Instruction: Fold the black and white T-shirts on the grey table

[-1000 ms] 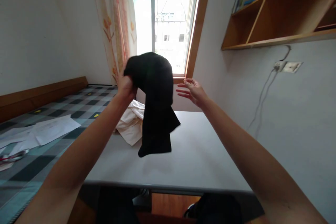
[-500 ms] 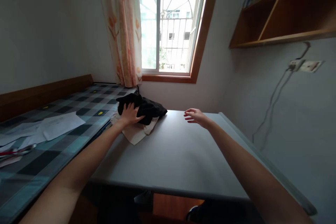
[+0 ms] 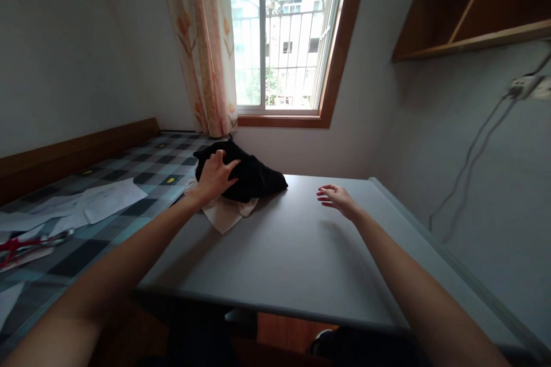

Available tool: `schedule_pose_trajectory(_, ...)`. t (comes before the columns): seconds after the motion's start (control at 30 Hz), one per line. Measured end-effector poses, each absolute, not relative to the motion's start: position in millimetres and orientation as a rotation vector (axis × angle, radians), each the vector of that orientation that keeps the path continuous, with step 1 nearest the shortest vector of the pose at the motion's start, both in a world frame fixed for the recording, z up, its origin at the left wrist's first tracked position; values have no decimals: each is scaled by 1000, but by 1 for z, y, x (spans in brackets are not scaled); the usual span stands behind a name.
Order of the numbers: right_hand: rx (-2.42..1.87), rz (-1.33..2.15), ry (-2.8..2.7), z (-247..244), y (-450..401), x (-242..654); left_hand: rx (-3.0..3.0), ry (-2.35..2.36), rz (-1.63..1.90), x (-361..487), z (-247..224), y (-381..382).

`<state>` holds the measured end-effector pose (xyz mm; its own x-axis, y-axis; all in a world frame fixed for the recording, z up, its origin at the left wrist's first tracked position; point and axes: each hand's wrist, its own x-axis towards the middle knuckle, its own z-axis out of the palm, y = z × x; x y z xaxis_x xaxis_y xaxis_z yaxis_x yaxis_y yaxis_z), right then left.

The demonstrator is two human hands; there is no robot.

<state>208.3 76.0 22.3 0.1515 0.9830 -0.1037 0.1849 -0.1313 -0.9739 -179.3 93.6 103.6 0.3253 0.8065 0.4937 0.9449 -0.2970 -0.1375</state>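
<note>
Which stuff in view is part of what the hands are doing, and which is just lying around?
In use:
black cloth, under the left hand
cream cloth, partly beneath the black one
table, bearing both cloths; right hand above it, holding nothing

Lying about:
papers on the checked bedding
red item beside them, too unclear to name
</note>
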Motion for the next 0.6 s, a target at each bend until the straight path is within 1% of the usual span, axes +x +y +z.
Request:
schedule_pose_trajectory(0.1,-1488,1025,-1134,1,80,204,-2162,-1523,-412,-164,106,96)
schedule_pose_trajectory(0.23,-1469,871,-1084,-28,80,201,-2290,-1572,-157,-149,108,110)
schedule_pose_trajectory(0.3,-1424,803,-1081,-37,78,203,-2320,-1593,-160,-141,116,118)
schedule_pose_trajectory(0.33,-1400,797,-1083,-40,76,205,-2313,-1625,-215,-138,124,122)
schedule_pose_trajectory(0.4,-1372,836,-1084,-43,72,210,-2255,-1726,-443,-134,146,131)
schedule_pose_trajectory(0.47,-1364,884,-1083,-43,69,214,-2131,-1802,-827,-136,176,140)
schedule_pose_trajectory(0.53,-1355,901,-1073,-42,69,217,-1956,-1739,-1274,-148,212,148)
schedule_pose_trajectory(0.6,-1346,907,-1069,-42,71,217,-1786,-1620,-1601,-167,249,155)
